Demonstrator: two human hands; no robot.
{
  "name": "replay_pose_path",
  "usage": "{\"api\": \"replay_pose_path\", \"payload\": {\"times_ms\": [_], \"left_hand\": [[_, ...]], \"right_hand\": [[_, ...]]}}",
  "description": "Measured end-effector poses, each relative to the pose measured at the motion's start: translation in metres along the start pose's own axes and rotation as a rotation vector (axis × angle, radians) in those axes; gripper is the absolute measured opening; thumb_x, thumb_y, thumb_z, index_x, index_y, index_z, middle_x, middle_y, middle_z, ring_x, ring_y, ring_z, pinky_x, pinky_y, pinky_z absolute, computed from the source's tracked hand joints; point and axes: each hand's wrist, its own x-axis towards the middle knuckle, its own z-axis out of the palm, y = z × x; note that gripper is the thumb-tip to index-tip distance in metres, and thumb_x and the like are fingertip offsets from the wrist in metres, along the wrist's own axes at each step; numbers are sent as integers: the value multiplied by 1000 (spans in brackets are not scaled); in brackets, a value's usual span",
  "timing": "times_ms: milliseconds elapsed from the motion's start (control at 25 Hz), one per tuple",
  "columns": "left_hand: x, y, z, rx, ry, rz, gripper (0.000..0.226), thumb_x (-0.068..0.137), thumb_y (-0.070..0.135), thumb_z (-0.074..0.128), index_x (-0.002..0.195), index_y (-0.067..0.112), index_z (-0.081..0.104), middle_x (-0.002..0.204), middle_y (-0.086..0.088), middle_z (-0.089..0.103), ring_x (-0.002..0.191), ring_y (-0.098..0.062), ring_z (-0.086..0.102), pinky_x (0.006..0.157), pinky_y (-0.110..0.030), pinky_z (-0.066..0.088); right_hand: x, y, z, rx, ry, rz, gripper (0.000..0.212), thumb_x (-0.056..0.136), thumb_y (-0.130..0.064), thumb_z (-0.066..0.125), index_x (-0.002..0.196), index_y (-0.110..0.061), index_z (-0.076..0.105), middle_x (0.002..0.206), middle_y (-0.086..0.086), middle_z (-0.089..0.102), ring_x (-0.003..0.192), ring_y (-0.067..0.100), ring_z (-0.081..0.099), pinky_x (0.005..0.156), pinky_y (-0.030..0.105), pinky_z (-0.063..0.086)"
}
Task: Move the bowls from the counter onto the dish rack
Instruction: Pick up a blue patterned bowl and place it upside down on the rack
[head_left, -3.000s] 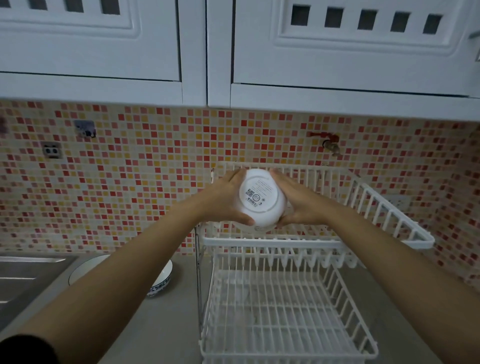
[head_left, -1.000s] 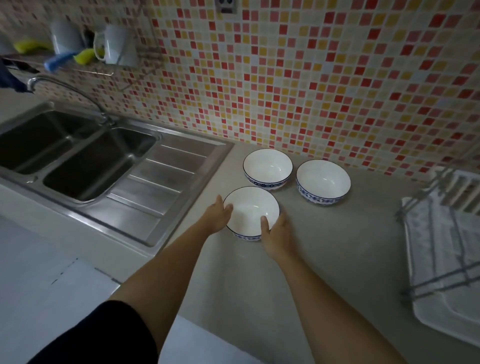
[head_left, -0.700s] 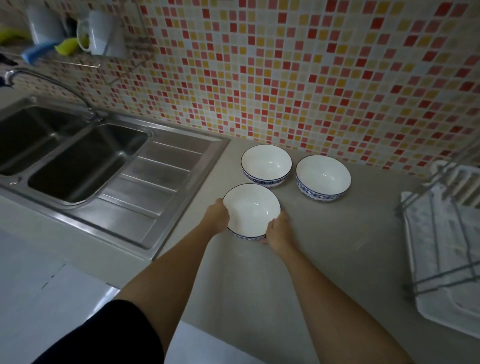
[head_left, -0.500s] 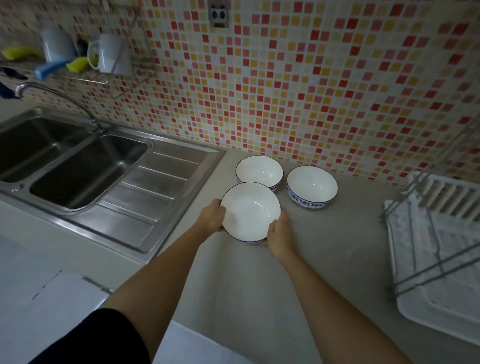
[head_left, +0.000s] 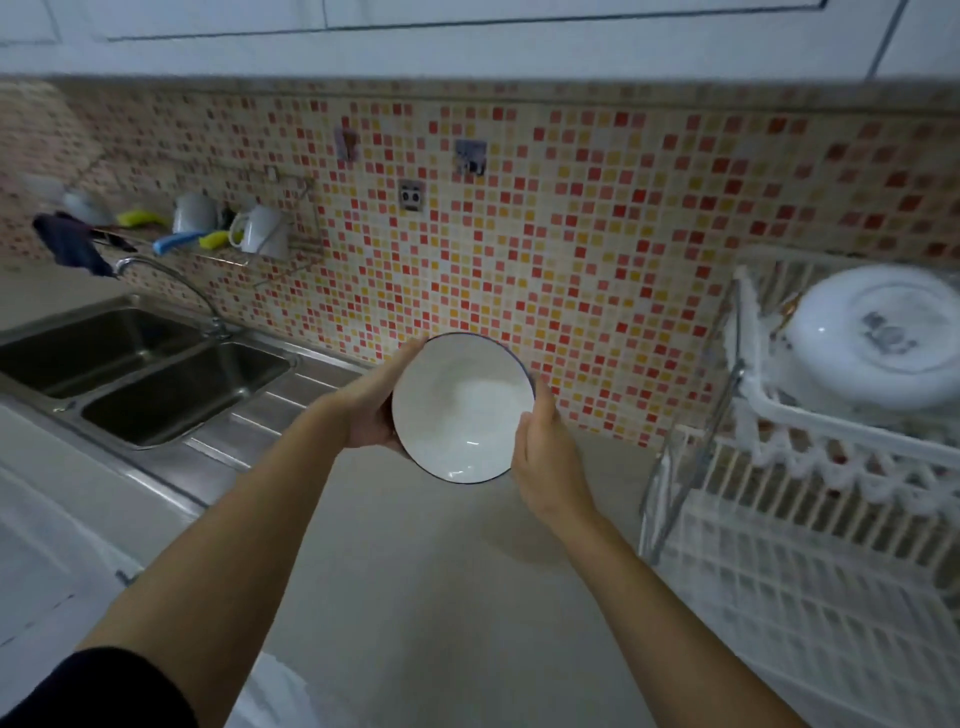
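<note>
Nearest to the camera, the two forearms reach forward over the grey counter (head_left: 441, 597), with a dark sleeve (head_left: 98, 691) on the left one at 7 o'clock. At the centre, the left hand (head_left: 369, 410) and the right hand (head_left: 545, 457) hold one white bowl (head_left: 462, 408) between them; the fingers of both hands are curled against its sides, the left from 9 o'clock and the right from 4 o'clock of the bowl. Half a second ago this bowl was just leaving the counter beside two other bowls; now it is lifted clear of the surface and tilted, its opening facing the camera, and the view has turned to the right, so the two other bowls are no longer visible. I judge that the pick-up is finished and the carrying is in progress. At 3 o'clock stands the white dish rack (head_left: 810, 519), and on its upper level another bowl (head_left: 878, 338) already lies upside down. At 9 o'clock is the steel sink (head_left: 150, 379) with its tap (head_left: 166, 280), and behind everything, at 12 o'clock, the mosaic tile wall (head_left: 571, 249). The held bowl probably needs turning over before it is placed.
</note>
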Motion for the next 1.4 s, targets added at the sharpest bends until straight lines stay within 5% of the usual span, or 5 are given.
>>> {"api": "replay_pose_path", "payload": {"times_ms": [480, 680, 920, 1160, 1400], "left_hand": [[-110, 117, 194, 115, -195, 805, 53, 68, 80, 44, 100, 45, 67, 92, 7, 73, 82, -11, 70, 59, -32, 57], [-83, 137, 286, 264, -422, 936, 73, 52, 85, 56, 112, 44, 57, 112, 1, 62, 98, -16, 63, 77, -39, 57], [-52, 162, 367, 500, -759, 795, 44, 75, 45, 56, 115, 29, 53, 105, 14, 71, 99, -7, 64, 94, -28, 50], [-48, 177, 410, 917, -635, 899, 59, 77, 52, 62, 130, 37, 42, 118, 13, 63, 98, -2, 66, 76, -17, 54], [-43, 155, 431, 1273, -384, 1226, 95, 86, 49, 58, 149, 32, -11, 161, 7, 0, 142, -16, 20, 105, -25, 20]], "right_hand": [[-37, -57, -272, 417, -27, -6, 97, 49, -96, 25, 135, -50, 32, 144, -10, 44, 129, 16, 46, 106, 48, 39], [-52, -23, -365, 481, -103, 55, 56, 63, -79, 52, 109, -47, 58, 100, -17, 72, 88, 5, 69, 77, 33, 59], [-66, 34, -435, 360, 69, 84, 51, 64, -57, 67, 109, -36, 57, 109, -1, 68, 86, 15, 69, 72, 34, 56], [-81, 63, -462, 39, 257, -63, 59, 55, -50, 80, 105, -40, 50, 114, -10, 55, 91, 3, 64, 61, 20, 56], [-76, 103, -470, -239, 378, -105, 70, 48, -61, 78, 105, -46, 42, 128, -7, 41, 116, 18, 47, 91, 44, 52]]}}
